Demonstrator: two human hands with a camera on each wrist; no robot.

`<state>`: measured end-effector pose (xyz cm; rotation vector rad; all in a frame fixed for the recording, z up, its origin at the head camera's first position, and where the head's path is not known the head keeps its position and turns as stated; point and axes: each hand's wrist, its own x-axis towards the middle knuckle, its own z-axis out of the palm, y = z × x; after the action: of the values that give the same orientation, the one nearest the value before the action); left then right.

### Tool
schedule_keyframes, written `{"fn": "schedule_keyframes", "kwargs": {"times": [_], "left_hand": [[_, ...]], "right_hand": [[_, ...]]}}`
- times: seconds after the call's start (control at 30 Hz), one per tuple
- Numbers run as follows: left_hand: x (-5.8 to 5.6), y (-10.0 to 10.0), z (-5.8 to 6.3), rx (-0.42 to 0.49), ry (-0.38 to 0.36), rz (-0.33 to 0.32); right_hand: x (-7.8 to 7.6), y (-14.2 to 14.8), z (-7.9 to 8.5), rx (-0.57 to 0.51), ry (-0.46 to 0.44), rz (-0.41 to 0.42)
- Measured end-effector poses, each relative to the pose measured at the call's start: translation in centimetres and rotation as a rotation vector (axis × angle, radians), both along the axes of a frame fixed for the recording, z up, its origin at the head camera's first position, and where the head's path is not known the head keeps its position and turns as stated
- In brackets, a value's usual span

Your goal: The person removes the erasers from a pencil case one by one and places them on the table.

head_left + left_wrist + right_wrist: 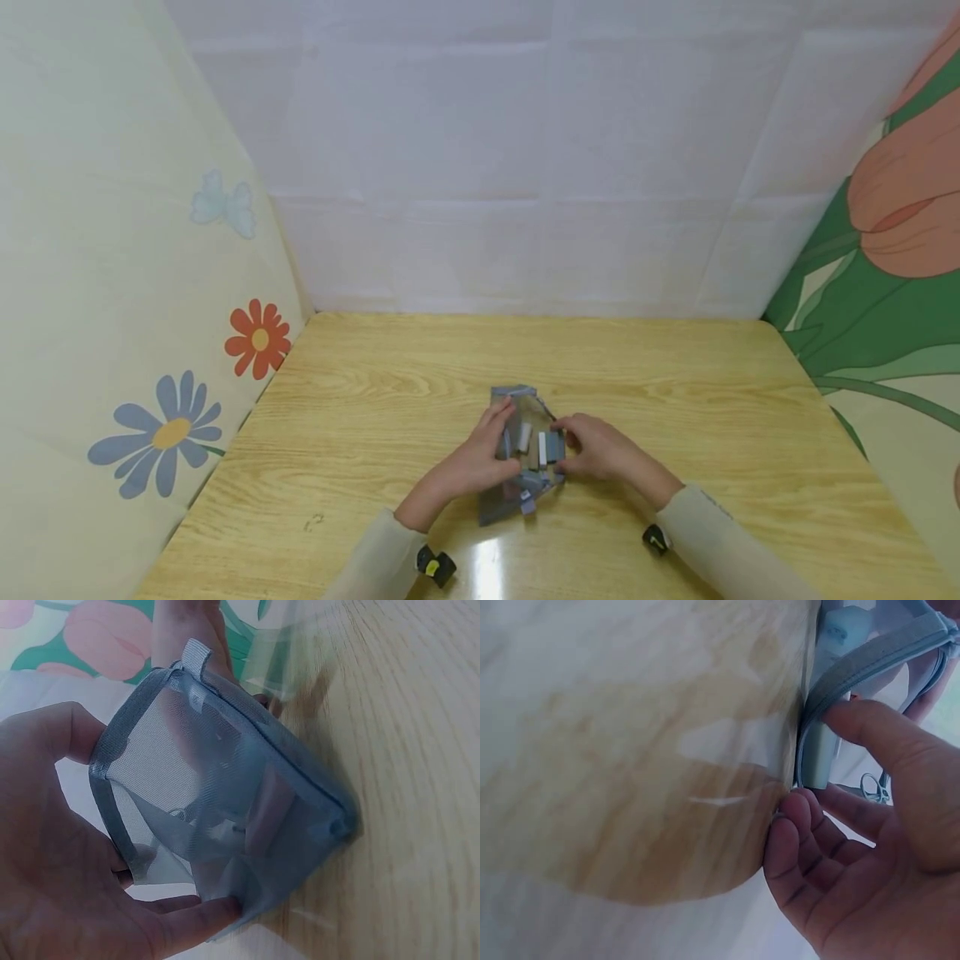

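Note:
A grey-blue mesh pouch (493, 507) with a zipper edge lies unzipped on the table. Inside it are a grey-blue block (555, 447) with a white strip beside it and a small pale bar (525, 437). Through the mesh a pinkish piece (268, 814) shows in the left wrist view. Thin loops (871, 786), perhaps of wire, appear in the right wrist view. My left hand (480, 457) holds the pouch's left side, thumb and fingers spread around its rim. My right hand (600, 448) pinches the right rim, its thumb over the fabric edge.
The wood-grain table (375, 367) extends around the pouch on all sides. A white cloth (480, 167) hangs behind, with flower-printed cloths (150, 292) at left and right. Both sleeves carry dark wrist straps (435, 565).

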<state>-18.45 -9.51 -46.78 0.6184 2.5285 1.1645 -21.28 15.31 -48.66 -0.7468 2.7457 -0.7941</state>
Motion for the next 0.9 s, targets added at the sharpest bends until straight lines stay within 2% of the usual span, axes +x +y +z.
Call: {"fn": "schedule_keyframes", "kwargs": {"times": [0.2,0.5,0.73,0.9], "left_hand": [[0.07,0.04,0.09,0.007,0.003,-0.007],[0.06,-0.05,-0.03,0.008,0.015,-0.015],[0.11,-0.01,-0.02,0.004,0.016,-0.008],[0.10,0.03,0.00,-0.001,0.021,-0.005]], "right_hand": [[0.09,-0.04,-0.19,-0.012,0.037,0.003],[0.41,-0.18,-0.18,-0.024,0.034,-0.013],[0.74,-0.21,-0.04,-0.022,0.064,-0.013],[0.89,0.02,0.33,-0.038,0.045,-0.027]]}}
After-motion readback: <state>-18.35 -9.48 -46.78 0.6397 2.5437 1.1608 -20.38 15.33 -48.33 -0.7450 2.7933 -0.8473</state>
